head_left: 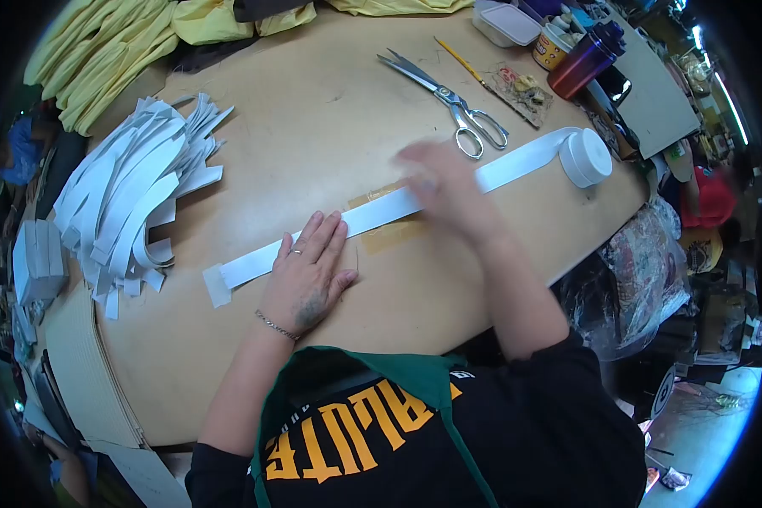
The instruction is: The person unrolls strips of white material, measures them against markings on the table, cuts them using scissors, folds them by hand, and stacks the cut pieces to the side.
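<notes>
A white elastic-like band (516,166) runs slantwise over the table from its roll (586,158) at the right to a piece of pale tape (217,286) at the left. My left hand (306,271) lies flat on the band near its left end, fingers stretched out. Over the band's middle is my right hand (436,186), smeared by motion; its fingers and whether they touch the band cannot be made out. Brown tape (394,236) shows on the table under the band. Silver scissors (449,100) lie beyond my right hand, blades partly apart.
A heap of cut white strips (135,190) lies at the left. Folded yellow cloth (102,55) is at the back left. A yellow pencil-like stick (466,63), a purple-red bottle (586,61) and a plastic tub (508,24) stand or lie at the back right.
</notes>
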A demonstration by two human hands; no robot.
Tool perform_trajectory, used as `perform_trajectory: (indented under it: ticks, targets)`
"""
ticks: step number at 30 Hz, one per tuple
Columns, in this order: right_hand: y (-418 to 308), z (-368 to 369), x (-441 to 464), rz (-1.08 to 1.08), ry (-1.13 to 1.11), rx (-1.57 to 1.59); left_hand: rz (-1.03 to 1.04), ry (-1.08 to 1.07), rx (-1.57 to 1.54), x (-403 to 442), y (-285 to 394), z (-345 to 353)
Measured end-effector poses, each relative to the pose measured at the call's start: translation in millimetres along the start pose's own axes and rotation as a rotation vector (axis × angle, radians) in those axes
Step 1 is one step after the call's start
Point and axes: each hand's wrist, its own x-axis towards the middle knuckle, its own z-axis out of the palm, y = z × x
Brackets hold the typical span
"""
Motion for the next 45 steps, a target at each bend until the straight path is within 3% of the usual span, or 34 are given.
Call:
perform_trajectory:
  ticks: [1, 3, 5, 8, 12, 15, 16, 19, 21, 23, 25, 27, 29, 32, 45]
  targets:
    - [23.2, -10.5, 9.1, 0.108, 0.163, -0.018, 0.002, 0.002, -0.003, -0.2, -0.5, -0.1]
    - [52.7, -37.3, 25.6, 0.399, 0.081, -0.396, 0.001, 0.010, -0.011, -0.6, 0.6, -0.7]
    - [82.9, -41.7, 28.0, 0.655, -0.141, -0.439, 0.013, 0.017, -0.009, -0.5, -0.4, 0.5]
    - [98.5, -46.1, 32.1, 0.690, -0.293, -0.360, 0.024, 0.045, -0.028, 0.8, -1.8, 0.4]
    - [80.5, -44.4, 63.1, 0.648, -0.584, -0.651, 0.047, 0.090, -0.023, -2.8, -4.7, 9.5]
    - [86.0, -53.7, 83.8, 0.828, -0.619, -0.416, 0.050, 0.113, -0.020, -1.1, -5.3, 9.6]
    - [85.9, -63.3, 78.2, 0.875, -0.488, -0.013, 0.050, 0.116, -0.023, -1.5, -4.8, 9.9]
    - [74.5, -89.8, 50.3, 0.869, -0.339, 0.505, 0.050, 0.120, -0.033, -1.8, -5.2, 10.7]
    - [26.4, -93.7, 2.8, 0.765, -0.263, 0.613, 0.053, 0.137, -0.033, -1.5, -5.7, 12.6]
    - [-34.1, -101.9, -43.0, 0.765, -0.327, 0.392, 0.057, 0.148, -0.029, -1.9, -6.3, 14.9]
    - [-56.3, -105.5, -106.3, 0.790, -0.381, 0.719, 0.063, 0.162, -0.021, -1.6, -6.2, 16.0]
    - [-90.6, -96.2, -144.2, 1.091, -0.398, 0.971, 0.060, 0.168, -0.016, -1.4, -5.8, 16.2]
    - [-116.5, -91.3, -154.0, 0.981, -0.675, 0.743, 0.065, 0.175, -0.005, -0.9, -5.7, 17.6]
    - [-119.5, -81.5, -169.5, 1.003, -0.817, 0.700, 0.069, 0.191, 0.014, -0.3, -6.2, 20.0]
    - [-119.0, -63.6, -150.9, 1.093, -0.736, 0.845, 0.076, 0.209, -0.001, -1.1, -6.3, 18.2]
